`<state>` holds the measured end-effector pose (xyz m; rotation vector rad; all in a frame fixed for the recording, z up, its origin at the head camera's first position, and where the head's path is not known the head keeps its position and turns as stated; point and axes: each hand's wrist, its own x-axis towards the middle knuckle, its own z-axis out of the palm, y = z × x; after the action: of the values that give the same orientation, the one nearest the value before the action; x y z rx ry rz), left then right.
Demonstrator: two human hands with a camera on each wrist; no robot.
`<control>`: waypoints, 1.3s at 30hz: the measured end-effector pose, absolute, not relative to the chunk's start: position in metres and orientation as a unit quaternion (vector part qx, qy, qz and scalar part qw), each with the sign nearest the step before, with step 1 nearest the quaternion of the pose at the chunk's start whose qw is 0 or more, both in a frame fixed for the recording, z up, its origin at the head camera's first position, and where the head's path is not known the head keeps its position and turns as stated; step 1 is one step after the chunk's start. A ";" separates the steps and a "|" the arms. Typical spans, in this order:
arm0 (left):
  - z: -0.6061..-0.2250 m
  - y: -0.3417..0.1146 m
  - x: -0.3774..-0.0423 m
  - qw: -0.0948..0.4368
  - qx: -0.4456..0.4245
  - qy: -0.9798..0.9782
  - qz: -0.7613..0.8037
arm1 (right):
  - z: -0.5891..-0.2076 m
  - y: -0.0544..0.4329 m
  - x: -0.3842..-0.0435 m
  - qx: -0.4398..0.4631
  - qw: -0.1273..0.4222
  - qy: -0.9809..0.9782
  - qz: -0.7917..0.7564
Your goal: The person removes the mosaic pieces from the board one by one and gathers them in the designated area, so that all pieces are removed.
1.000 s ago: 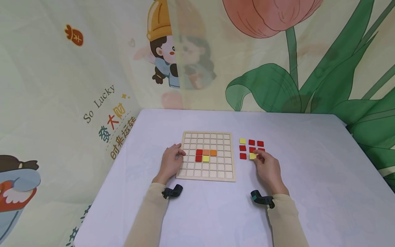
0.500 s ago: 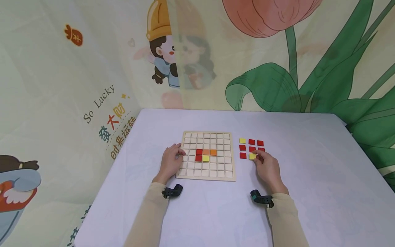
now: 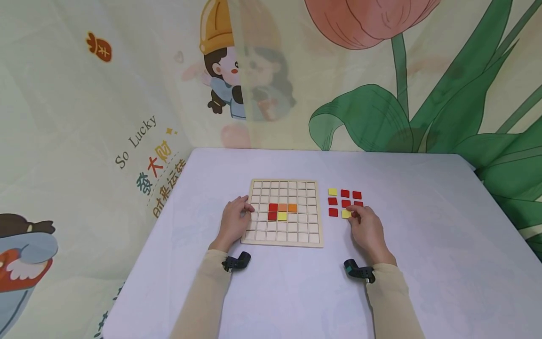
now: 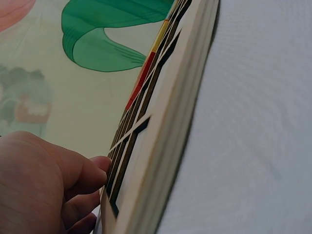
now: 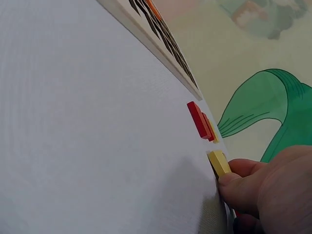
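A pale wooden grid board (image 3: 299, 230) lies on the table, with red, orange and yellow square tiles in its middle cells. My left hand (image 3: 235, 219) rests at the board's left edge, its thumb over the outer cells; the left wrist view shows its fingertips (image 4: 100, 165) right at the rim. To the right of the board, my right hand (image 3: 367, 231) pinches a yellow tile (image 3: 346, 214) between thumb and forefinger. In the right wrist view this yellow tile (image 5: 219, 163) stands tilted, close over the white surface, its near end covered by the fingers.
Beyond the right hand lie several loose red tiles (image 3: 333, 213) in short rows, with another yellow tile (image 3: 332, 192) at the far left of them. A white cloth covers the table (image 3: 288, 292). A printed curtain (image 3: 271, 136) hangs behind the table's far edge.
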<state>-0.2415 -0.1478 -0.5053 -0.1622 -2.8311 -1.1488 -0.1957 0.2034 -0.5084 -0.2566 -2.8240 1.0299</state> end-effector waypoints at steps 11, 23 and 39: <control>-0.506 -0.148 -0.242 0.039 -0.050 -0.924 -0.376 | -0.510 0.204 -0.197 -0.086 0.058 -0.936 0.336; -0.505 -0.148 -0.241 0.041 -0.051 -0.925 -0.375 | -0.511 0.203 -0.197 -0.092 0.068 -0.936 0.333; -0.502 -0.148 -0.240 0.037 -0.047 -0.926 -0.374 | -0.508 0.190 -0.195 -0.102 0.136 -0.918 0.359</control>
<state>-0.2399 -0.1476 -0.5018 -0.1455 -2.8407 -1.1476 -0.1953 0.1901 -0.5076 -0.2966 -2.6576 1.0407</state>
